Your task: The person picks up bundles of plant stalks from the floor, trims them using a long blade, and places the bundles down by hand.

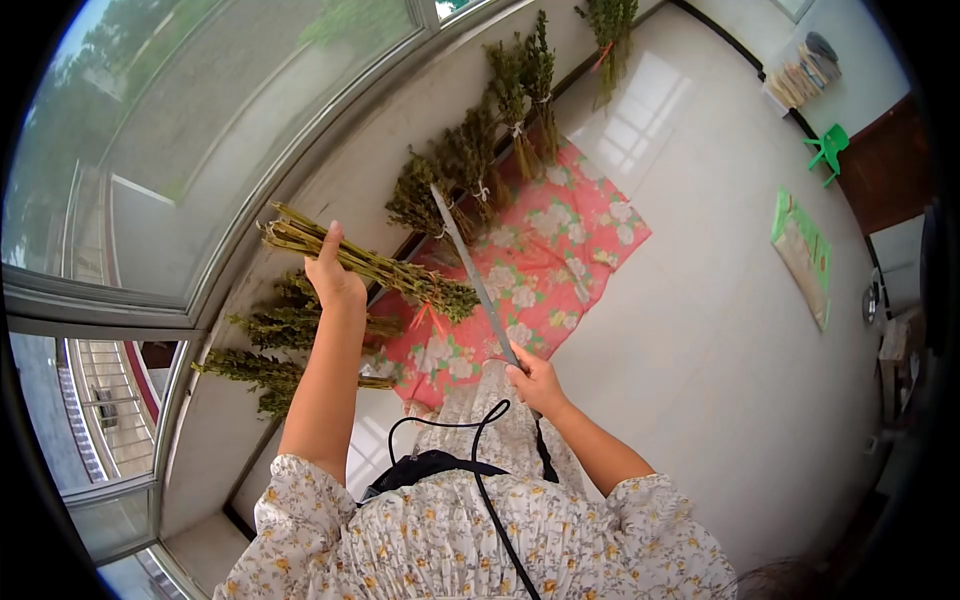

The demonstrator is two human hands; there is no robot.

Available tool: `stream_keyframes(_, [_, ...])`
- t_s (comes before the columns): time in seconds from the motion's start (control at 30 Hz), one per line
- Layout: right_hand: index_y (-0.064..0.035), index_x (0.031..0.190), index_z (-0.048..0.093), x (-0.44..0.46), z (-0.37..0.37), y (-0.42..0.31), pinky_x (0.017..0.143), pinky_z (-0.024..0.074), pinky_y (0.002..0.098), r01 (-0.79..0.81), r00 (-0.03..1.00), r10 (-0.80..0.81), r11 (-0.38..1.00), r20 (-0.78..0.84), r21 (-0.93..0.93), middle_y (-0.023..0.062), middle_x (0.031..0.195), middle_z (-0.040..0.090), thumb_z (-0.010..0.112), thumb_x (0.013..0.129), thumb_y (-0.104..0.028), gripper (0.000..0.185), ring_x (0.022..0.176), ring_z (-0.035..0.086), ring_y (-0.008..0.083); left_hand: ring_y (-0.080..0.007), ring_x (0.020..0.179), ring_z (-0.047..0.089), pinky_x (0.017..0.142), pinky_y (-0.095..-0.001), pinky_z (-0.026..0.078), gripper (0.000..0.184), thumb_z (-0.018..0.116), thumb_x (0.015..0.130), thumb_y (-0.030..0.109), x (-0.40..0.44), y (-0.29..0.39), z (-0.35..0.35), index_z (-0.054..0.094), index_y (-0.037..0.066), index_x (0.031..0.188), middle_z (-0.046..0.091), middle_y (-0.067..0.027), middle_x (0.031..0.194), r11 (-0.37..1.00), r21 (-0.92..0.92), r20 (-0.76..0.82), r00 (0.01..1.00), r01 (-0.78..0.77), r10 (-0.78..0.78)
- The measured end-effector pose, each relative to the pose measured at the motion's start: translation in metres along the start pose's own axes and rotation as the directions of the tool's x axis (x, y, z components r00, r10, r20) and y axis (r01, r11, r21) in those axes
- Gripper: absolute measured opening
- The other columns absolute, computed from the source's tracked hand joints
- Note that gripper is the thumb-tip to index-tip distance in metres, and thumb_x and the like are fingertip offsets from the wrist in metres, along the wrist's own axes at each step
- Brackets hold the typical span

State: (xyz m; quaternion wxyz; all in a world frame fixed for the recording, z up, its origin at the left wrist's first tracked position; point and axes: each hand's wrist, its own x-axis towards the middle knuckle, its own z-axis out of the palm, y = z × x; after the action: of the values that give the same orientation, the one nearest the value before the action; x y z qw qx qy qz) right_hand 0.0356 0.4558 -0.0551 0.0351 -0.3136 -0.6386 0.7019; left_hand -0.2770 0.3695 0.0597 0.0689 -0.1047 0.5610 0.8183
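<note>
Green-brown bundle [390, 268]: it slanted above the cloth, bare stem ends toward the window [240, 130], leafy end beside the tool; a red tie [428, 314] dangled near the leaves.
Left hand [334, 275]: it clasped the stems, thumb laid over them, the other fingers mostly hidden.
Right hand [535, 383]: its fingers were curled round the lower end of a long grey tool [468, 262], which pointed up and away.
Tool and leaves: they met in view; whether they touched, I could not tell.
Floral cloth [605, 240]: it was spread pink on the floor, partly hidden by bundle and tool.
Wall: tied bundles [415, 195] leaned along it, others [275, 325] beyond the left forearm.
Black cord [483, 490]: it looped before the body.
Far floor: a green stool [829, 150] and a bag [800, 255] stood well apart.
</note>
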Motion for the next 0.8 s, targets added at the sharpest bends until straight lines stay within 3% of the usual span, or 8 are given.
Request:
stream_keyframes(0.07, [-0.0049, 0.127, 0.046, -0.005, 0.002, -0.006, 0.062, 0.0424, 0.0264, -0.032, 0.976, 0.057, 0.992, 0.208, -0.121, 0.0046, 0.076, 0.053, 0.058, 0.082, -0.014, 0.047, 0.066, 0.049, 0.0101, -0.0217, 0.09, 0.047, 0.086, -0.0468, 0.037, 0.034, 0.072, 0.074, 0.017, -0.002, 0.0, -0.002, 0.049, 0.009, 0.097, 0.051, -0.0054, 0.093, 1.0, 0.01, 0.01, 1.0, -0.003, 0.003])
stream_keyframes(0.17, [-0.0055, 0.127, 0.047, 0.0, -0.003, -0.002, 0.063, 0.0431, 0.0281, -0.072, 0.997, 0.072, 0.997, 0.035, 0.007, 0.0049, 0.074, 0.053, 0.058, 0.082, -0.013, 0.047, 0.066, 0.05, 0.0108, -0.0204, 0.088, 0.048, 0.078, -0.0411, 0.04, 0.038, 0.07, 0.075, 0.008, -0.001, 0.002, 0.003, 0.048, 0.005, 0.106, 0.051, -0.0045, 0.097, 0.998, -0.049, -0.041, 0.998, 0.048, -0.05])
stream_keyframes(0.3, [-0.006, 0.128, 0.046, -0.003, 0.004, 0.005, 0.061, 0.0431, 0.0279, 0.072, 0.982, -0.037, 0.98, 0.186, -0.184, 0.0038, 0.071, 0.053, 0.058, 0.082, -0.013, 0.048, 0.065, 0.051, 0.0105, -0.02, 0.087, 0.047, 0.078, -0.0408, 0.039, 0.035, 0.07, 0.075, 0.008, -0.004, 0.003, 0.003, 0.048, 0.006, 0.102, 0.05, -0.0044, 0.096, 0.999, -0.027, -0.017, 0.999, 0.038, -0.039])
stream_keyframes(0.37, [-0.0053, 0.128, 0.046, 0.0, -0.006, -0.002, 0.061, 0.0432, 0.0281, 0.031, 1.0, -0.03, 0.992, 0.006, -0.122, 0.0052, 0.074, 0.056, 0.058, 0.081, -0.014, 0.048, 0.065, 0.051, 0.0113, -0.0197, 0.087, 0.047, 0.078, -0.0401, 0.039, 0.034, 0.07, 0.075, 0.008, -0.005, 0.005, 0.003, 0.048, 0.006, 0.101, 0.05, -0.0042, 0.094, 0.998, -0.045, -0.024, 0.999, 0.047, -0.048])
stream_keyframes(0.4, [-0.0053, 0.128, 0.046, 0.003, -0.009, -0.001, 0.061, 0.0432, 0.0281, 0.032, 0.999, -0.031, 0.992, 0.009, -0.121, 0.0052, 0.074, 0.056, 0.058, 0.081, -0.014, 0.048, 0.065, 0.051, 0.0113, -0.0206, 0.088, 0.047, 0.08, -0.0431, 0.037, 0.033, 0.071, 0.074, 0.012, -0.003, 0.005, 0.002, 0.049, 0.007, 0.098, 0.05, -0.0049, 0.094, 0.999, -0.029, 0.008, 1.0, 0.027, -0.026])
stream_keyframes(0.47, [-0.0043, 0.127, 0.046, 0.01, -0.015, 0.005, 0.062, 0.0436, 0.0269, -0.14, 0.967, 0.167, 0.98, -0.193, 0.143, 0.0065, 0.08, 0.059, 0.058, 0.081, -0.015, 0.049, 0.066, 0.052, 0.011, -0.0215, 0.089, 0.046, 0.082, -0.0461, 0.036, 0.032, 0.071, 0.074, 0.016, -0.004, 0.006, -0.001, 0.049, 0.009, 0.096, 0.051, -0.0056, 0.093, 1.0, -0.012, 0.039, 0.999, 0.007, -0.006])
stream_keyframes(0.67, [-0.0039, 0.129, 0.044, 0.009, 0.016, 0.039, 0.06, 0.0437, 0.0268, 0.051, 0.942, -0.083, 0.993, -0.326, -0.107, 0.0077, 0.077, 0.061, 0.059, 0.081, -0.017, 0.052, 0.064, 0.052, 0.0102, -0.0206, 0.087, 0.046, 0.08, -0.046, 0.036, 0.029, 0.071, 0.075, 0.013, -0.006, 0.011, 0.005, 0.05, 0.007, 0.094, 0.05, -0.0048, 0.09, 0.996, -0.092, 0.048, 0.999, 0.024, -0.019])
stream_keyframes(0.8, [-0.0038, 0.128, 0.044, 0.011, 0.01, 0.036, 0.062, 0.0438, 0.0278, -0.075, 0.916, 0.044, 0.995, -0.399, -0.063, 0.0086, 0.076, 0.061, 0.058, 0.081, -0.017, 0.051, 0.064, 0.053, 0.0124, -0.0204, 0.087, 0.046, 0.081, -0.0448, 0.036, 0.028, 0.071, 0.074, 0.013, -0.013, 0.019, 0.014, 0.051, 0.007, 0.092, 0.051, -0.0054, 0.09, 0.992, -0.124, 0.087, 0.996, 0.018, -0.007])
